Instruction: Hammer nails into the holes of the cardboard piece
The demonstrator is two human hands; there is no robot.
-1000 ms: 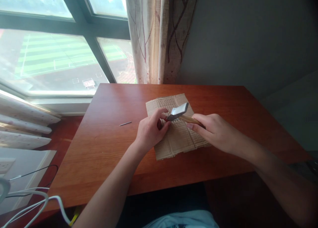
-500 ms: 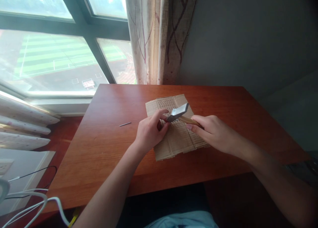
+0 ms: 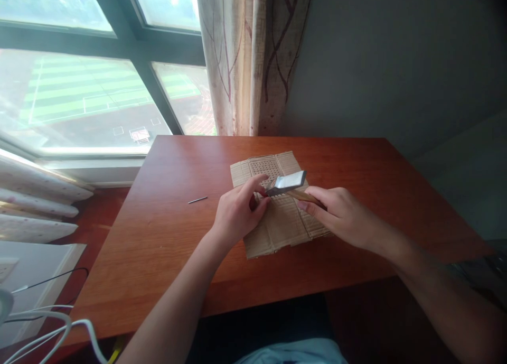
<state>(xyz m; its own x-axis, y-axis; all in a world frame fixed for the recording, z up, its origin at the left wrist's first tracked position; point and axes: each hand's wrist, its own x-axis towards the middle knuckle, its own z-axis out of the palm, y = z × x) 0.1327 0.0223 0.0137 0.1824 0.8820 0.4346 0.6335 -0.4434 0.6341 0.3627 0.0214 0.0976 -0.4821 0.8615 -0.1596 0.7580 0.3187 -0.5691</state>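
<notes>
My right hand (image 3: 336,213) is closed around the wooden handle of a hammer (image 3: 290,181), whose shiny metal head is over the cardboard (image 3: 287,221). My left hand (image 3: 237,208) pinches over the cardboard, right by the left end of the hammer head. A bit of dark red shows between its thumb and fingers, but the thing held is mostly hidden. The flattened cardboard lies under both hands. Behind the hammer head, its far part bears rows of small holes (image 3: 264,168).
A thin metal rod (image 3: 197,200) lies left of my left hand on the reddish wooden table (image 3: 166,248). White cables (image 3: 59,327) hang by the table's near left corner. A window (image 3: 87,94) and a curtain (image 3: 233,63) stand behind.
The hammer head has shifted slightly right and tilts flatter over the cardboard. My left hand keeps its pinch in nearly the same spot.
</notes>
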